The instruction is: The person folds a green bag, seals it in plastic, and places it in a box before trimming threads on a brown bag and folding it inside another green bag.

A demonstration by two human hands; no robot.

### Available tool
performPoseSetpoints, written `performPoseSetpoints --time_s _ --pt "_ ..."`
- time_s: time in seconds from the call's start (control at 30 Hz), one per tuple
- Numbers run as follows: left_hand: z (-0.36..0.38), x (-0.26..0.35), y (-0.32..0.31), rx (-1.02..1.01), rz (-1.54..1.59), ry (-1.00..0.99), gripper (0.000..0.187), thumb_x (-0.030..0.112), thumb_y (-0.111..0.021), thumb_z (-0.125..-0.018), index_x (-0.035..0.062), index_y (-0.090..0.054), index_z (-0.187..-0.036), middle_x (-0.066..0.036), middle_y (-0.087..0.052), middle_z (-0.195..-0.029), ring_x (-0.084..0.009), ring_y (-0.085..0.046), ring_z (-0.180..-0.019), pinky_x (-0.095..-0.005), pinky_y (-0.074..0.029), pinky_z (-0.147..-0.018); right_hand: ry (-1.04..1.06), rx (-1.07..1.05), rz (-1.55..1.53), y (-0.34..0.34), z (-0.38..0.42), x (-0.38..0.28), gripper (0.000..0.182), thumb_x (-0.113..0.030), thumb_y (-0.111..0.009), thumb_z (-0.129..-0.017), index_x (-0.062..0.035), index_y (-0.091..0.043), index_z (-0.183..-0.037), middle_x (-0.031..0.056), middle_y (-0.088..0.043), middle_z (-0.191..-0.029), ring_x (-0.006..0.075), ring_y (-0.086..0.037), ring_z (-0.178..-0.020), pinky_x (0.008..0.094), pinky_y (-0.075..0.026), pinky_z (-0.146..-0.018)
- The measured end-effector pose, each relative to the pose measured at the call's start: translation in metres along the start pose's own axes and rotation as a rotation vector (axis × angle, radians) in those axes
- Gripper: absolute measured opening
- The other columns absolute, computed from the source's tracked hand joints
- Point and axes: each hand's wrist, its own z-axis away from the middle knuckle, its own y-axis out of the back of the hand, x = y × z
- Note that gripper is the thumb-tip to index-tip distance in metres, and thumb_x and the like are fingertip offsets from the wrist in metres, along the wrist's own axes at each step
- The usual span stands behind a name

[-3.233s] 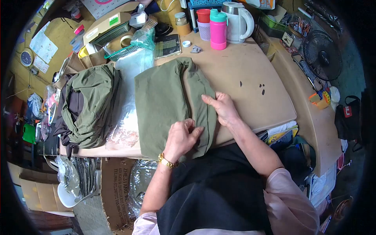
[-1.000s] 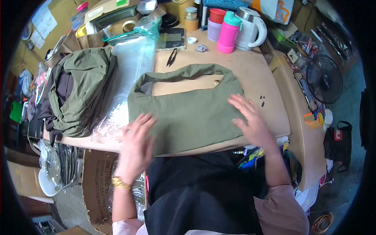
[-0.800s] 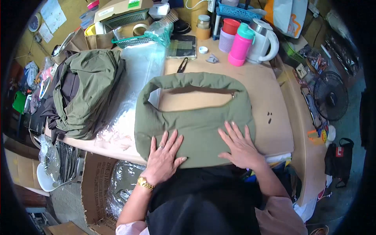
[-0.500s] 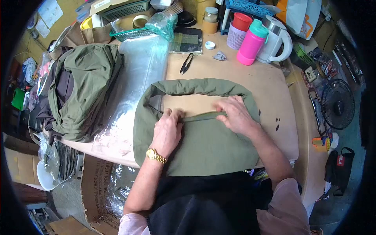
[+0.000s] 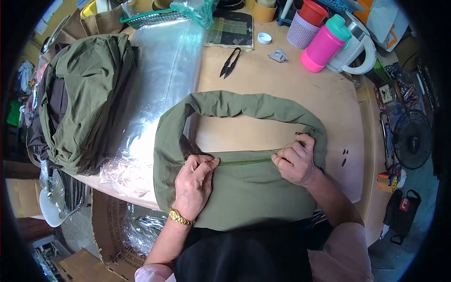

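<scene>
An olive-green cloth shoulder bag (image 5: 253, 197) lies flat on the table before me, its wide padded strap (image 5: 263, 104) looping away from me. Along its top edge runs a green zip (image 5: 246, 160), stretched straight between my hands. My left hand (image 5: 194, 182), below a gold watch, pinches the left end of this edge where the strap joins. At the other end my right hand (image 5: 296, 162) is closed on the edge, its fingers curled near the strap's right base. The cloth inside each pinch is hidden by the fingers.
Left, a pile of olive and dark cloth bags (image 5: 89, 94) sits beside clear plastic sheets (image 5: 155, 89). Beyond the strap are black thread snips (image 5: 230, 63), a white cap (image 5: 264, 38) and a crumpled scrap (image 5: 278, 56). A pink bottle (image 5: 324, 47) and kettle (image 5: 354, 58) stand back right.
Both hands have moved toward me and slightly apart, pulling the top edge taut. My right hand has shifted from reaching over the edge to gripping it. The view has tilted a little downward.
</scene>
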Motion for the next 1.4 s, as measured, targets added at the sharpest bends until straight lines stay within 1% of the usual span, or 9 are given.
performPoseSetpoints --time_s 0.23,0.4,0.43,0.6,0.93,1.0,1.07,1.23,1.4 --pt "0.000 0.005 0.003 -0.029 -0.020 -0.017 0.025 -0.005 -0.071 -0.075 0.0028 -0.070 -0.099 -0.013 -0.065 -0.093 -0.0273 -0.064 -0.081 -0.0343 -0.053 -0.073 0.004 0.018 0.001 0.000 0.000 0.001 0.023 -0.008 -0.074 -0.076 -0.0124 -0.052 -0.068 -0.0025 -0.053 -0.071 0.0144 -0.053 -0.066 0.0452 -0.041 -0.085" --pt "0.002 0.027 0.015 -0.137 -0.020 -0.045 0.071 0.029 -0.077 -0.079 0.0108 -0.048 -0.141 -0.023 -0.036 -0.149 -0.0406 -0.043 -0.132 -0.0488 -0.039 -0.106 -0.250 -0.161 0.161 0.018 -0.024 -0.010 0.023 -0.012 -0.070 -0.079 -0.0087 -0.067 -0.102 0.0082 -0.058 -0.104 0.0229 -0.057 -0.100 0.0518 -0.035 -0.099" --pt "0.001 0.035 0.019 -0.126 -0.025 -0.044 0.071 0.029 -0.077 -0.079 0.0108 -0.048 -0.141 -0.023 -0.036 -0.149 -0.0406 -0.043 -0.132 -0.0488 -0.039 -0.106 -0.315 -0.306 0.118 0.026 -0.019 -0.019 0.050 -0.026 -0.068 -0.083 -0.0110 -0.058 -0.130 0.0161 -0.047 -0.134 0.0319 -0.044 -0.127 0.0607 -0.025 -0.108" --pt "0.008 0.031 0.006 -0.418 -0.504 -0.022 0.084 0.068 -0.048 -0.086 0.0164 -0.034 -0.151 -0.015 -0.021 -0.159 -0.0388 -0.016 -0.147 -0.0709 -0.007 -0.111 -0.417 -0.710 -0.049 0.046 -0.018 -0.070 0.082 -0.055 -0.066 -0.080 -0.0184 -0.038 -0.148 0.0199 -0.015 -0.159 0.0453 -0.014 -0.145 0.0721 -0.009 -0.109" --pt "0.037 0.023 0.019 -0.335 -0.418 -0.156 0.074 0.057 -0.057 -0.088 0.0167 -0.039 -0.148 -0.016 -0.029 -0.156 -0.0359 -0.025 -0.145 -0.0626 -0.016 -0.114 -0.503 -0.760 -0.022 0.052 0.001 -0.091 0.093 -0.061 -0.068 -0.076 -0.0200 -0.033 -0.151 0.0201 -0.012 -0.160 0.0457 -0.006 -0.147 0.0728 -0.004 -0.109" --pt "0.037 0.000 0.035 -0.461 -0.124 -0.276 0.060 0.031 -0.064 -0.087 0.0143 -0.048 -0.142 -0.017 -0.036 -0.152 -0.0354 -0.035 -0.140 -0.0563 -0.023 -0.115 -0.475 -0.749 0.017 0.056 -0.002 -0.083 0.090 -0.060 -0.068 -0.077 -0.0196 -0.035 -0.150 0.0183 -0.014 -0.160 0.0438 -0.008 -0.147 0.0721 -0.006 -0.110" --pt "0.034 0.005 0.092 -0.090 -0.085 -0.141 0.063 -0.001 -0.058 -0.065 0.0104 -0.056 -0.128 -0.018 -0.049 -0.136 -0.0346 -0.051 -0.122 -0.0522 -0.039 -0.101 -0.495 -0.887 -0.087 0.064 -0.009 -0.072 0.087 -0.059 -0.067 -0.078 -0.0203 -0.036 -0.150 0.0162 -0.016 -0.160 0.0422 -0.011 -0.147 0.0718 -0.010 -0.110" --pt "0.056 -0.103 0.159 0.156 -0.621 0.178 0.022 0.011 -0.071 -0.076 0.0060 -0.066 -0.096 -0.012 -0.059 -0.104 -0.0329 -0.055 -0.100 -0.0430 -0.045 -0.084 -0.300 -0.451 -0.507 0.038 -0.090 -0.107 0.064 -0.034 -0.079 -0.077 -0.0062 -0.052 -0.128 0.0157 -0.052 -0.133 0.0339 -0.053 -0.119 0.0481 -0.040 -0.102" --pt "0.032 -0.055 0.164 0.661 -0.515 -0.134 0.008 0.008 -0.068 -0.081 0.0060 -0.063 -0.086 -0.012 -0.059 -0.086 -0.0313 -0.055 -0.085 -0.0422 -0.043 -0.077 -0.205 -0.070 -0.463 -0.091 -0.192 -0.195 0.038 -0.024 -0.072 -0.082 -0.0027 -0.057 -0.109 0.0164 -0.059 -0.108 0.0355 -0.059 -0.104 0.0444 -0.048 -0.086"
